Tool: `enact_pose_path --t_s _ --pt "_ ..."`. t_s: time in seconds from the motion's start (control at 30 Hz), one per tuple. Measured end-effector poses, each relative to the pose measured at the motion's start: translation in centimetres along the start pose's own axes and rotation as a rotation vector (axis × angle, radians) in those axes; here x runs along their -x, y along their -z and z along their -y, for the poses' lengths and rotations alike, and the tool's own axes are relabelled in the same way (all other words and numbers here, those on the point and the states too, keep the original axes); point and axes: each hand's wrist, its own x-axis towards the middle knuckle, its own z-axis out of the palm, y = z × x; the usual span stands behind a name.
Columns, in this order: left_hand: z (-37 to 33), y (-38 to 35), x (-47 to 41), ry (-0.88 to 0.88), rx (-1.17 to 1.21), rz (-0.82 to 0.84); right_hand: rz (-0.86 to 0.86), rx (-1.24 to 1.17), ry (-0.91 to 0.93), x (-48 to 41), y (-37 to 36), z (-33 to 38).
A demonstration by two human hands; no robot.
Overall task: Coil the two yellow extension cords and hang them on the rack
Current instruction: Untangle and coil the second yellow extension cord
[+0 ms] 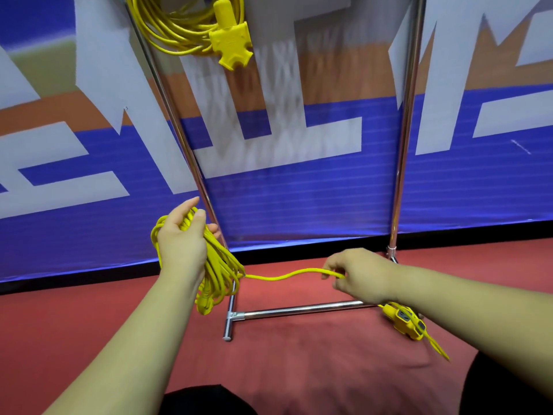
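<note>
One coiled yellow extension cord hangs at the top of the chrome rack, its three-way socket block dangling below the loops. My left hand grips a second yellow coil in front of the rack's left post, loops hanging down past my wrist. A free strand runs from that coil to my right hand, which pinches it. The cord's yellow socket end hangs under my right forearm, just above the floor.
The rack's base bar and left foot lie on the red carpet between my arms. A blue, white and orange banner wall stands right behind the rack. My dark-clad knees show at the bottom edge.
</note>
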Motion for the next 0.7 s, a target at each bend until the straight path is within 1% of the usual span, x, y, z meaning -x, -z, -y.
enact_pose_path --t_s 0.07,0.17,0.27,0.37,0.43,0.5,0.57,0.63,0.7 --pt "0.5 -0.3 0.2 0.016 -0.014 0.059 -0.033 0.049 0.151 0.5 1.4 1.2" --pt "1.2 -1.0 0.6 0.054 -0.032 0.163 -0.021 0.103 0.364 1.2 2.9 3.2" --pt "1.5 -2.1 1.7 0.087 -0.039 0.282 -0.135 0.078 0.492 1.3 4.2 4.4" --pt "1.3 -3.5 3.4 0.142 -0.041 0.392 -0.278 -0.063 0.467 1.1 5.5 4.5" --pt "1.1 -4.3 4.4 0.194 -0.026 0.459 -0.385 -0.19 0.384 1.1 6.2 4.1" --pt "1.0 -5.0 5.2 0.247 0.012 0.513 -0.431 -0.314 0.301 1.1 6.7 3.7" --pt "0.9 -5.7 5.8 0.287 0.039 0.555 -0.376 -0.438 0.27 1.2 7.1 3.5" --pt "0.8 -6.4 6.3 0.32 0.062 0.601 -0.281 -0.542 0.279 1.4 7.5 3.4" --pt "0.6 -6.9 6.7 0.353 0.118 0.651 -0.221 -0.635 0.295 1.8 8.1 3.2"
